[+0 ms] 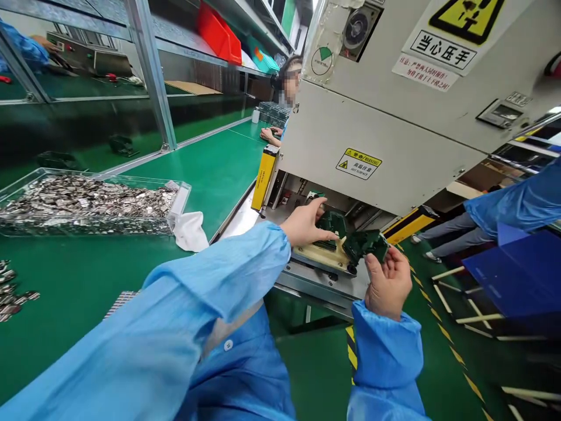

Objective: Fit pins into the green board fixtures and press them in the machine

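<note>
At the press opening, my right hand (389,279) pinches a dark green plastic part (367,244) by its right edge, holding it tilted over the right end of a cream-coloured fixture (322,254). Another dark green part (332,223) sits in that fixture. My left hand (307,223) is beside this seated part, thumb and forefinger spread apart around its left side. Whether the fingertips touch it I cannot tell. The fixture rests on a metal plate under the grey press housing (372,140).
Yellow guard posts (265,178) flank the press opening. On the green bench (219,158) to the left are a clear tray (87,202) of small metal pieces and a white cloth (191,231). A co-worker's hands (272,134) are beyond the press. Another person in blue stands at right.
</note>
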{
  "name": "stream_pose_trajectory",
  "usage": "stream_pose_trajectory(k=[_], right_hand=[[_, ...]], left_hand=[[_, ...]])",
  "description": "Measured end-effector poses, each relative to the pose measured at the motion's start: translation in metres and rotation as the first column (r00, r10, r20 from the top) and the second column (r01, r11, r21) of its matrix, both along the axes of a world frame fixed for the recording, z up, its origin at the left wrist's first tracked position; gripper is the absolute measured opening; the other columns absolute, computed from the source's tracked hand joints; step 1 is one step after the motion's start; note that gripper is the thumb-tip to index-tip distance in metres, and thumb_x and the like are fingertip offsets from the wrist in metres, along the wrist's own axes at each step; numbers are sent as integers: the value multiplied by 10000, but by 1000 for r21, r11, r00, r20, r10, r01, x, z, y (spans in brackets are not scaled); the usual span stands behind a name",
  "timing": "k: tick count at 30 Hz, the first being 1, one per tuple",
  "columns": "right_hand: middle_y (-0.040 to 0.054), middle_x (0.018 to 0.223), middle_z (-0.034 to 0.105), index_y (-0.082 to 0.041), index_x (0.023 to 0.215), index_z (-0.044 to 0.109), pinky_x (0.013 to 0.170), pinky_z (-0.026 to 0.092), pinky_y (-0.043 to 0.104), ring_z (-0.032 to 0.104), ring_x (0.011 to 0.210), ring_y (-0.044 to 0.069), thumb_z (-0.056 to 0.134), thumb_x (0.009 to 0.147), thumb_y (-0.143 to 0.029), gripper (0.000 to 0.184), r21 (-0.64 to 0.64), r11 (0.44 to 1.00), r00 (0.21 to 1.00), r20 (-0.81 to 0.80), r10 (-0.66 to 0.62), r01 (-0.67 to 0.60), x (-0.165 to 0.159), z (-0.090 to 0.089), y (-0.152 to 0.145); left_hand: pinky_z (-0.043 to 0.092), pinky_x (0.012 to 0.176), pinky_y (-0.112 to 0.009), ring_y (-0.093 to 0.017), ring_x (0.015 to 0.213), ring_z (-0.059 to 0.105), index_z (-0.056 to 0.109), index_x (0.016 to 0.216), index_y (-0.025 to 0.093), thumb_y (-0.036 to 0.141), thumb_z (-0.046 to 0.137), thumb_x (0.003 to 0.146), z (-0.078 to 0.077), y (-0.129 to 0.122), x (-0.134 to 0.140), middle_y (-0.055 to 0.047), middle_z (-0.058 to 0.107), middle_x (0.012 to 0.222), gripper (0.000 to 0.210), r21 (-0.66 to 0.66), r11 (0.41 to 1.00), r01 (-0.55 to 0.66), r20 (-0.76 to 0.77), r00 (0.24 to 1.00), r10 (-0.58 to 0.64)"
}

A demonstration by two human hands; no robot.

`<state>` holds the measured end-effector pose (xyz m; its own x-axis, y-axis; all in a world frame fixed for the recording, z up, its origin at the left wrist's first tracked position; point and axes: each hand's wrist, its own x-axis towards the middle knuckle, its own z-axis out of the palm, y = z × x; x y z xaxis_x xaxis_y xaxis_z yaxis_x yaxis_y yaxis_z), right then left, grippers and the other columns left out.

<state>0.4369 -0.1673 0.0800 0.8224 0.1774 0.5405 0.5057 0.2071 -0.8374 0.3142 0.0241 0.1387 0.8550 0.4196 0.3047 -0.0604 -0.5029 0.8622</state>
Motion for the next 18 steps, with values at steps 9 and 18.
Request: stream_pose_trajectory(k=[9,18], right_hand=[[92,1020,676,-182,1089,630,941,482,491,625,999,284,845,617,-495,606,-554,758,894,53,445,-345,17,39,54],[125,1264,618,-184,1240,604,1001,421,532,547,1184,322,610,803,-588,595,-524,835,968,246,-42,170,12,-1,-6]], left_hand=[[532,977,-452,-252,1018,657,611,1178,177,360,800,676,-36,17,-181,-85,676,1101,567,-217,962,-167,-136,981,139],[395,1112,-486,-340,1372,423,622,1226,231,443,813,632,-104,16,-203,-126,398,1518,659,-264,944,-198,-301,947,115]])
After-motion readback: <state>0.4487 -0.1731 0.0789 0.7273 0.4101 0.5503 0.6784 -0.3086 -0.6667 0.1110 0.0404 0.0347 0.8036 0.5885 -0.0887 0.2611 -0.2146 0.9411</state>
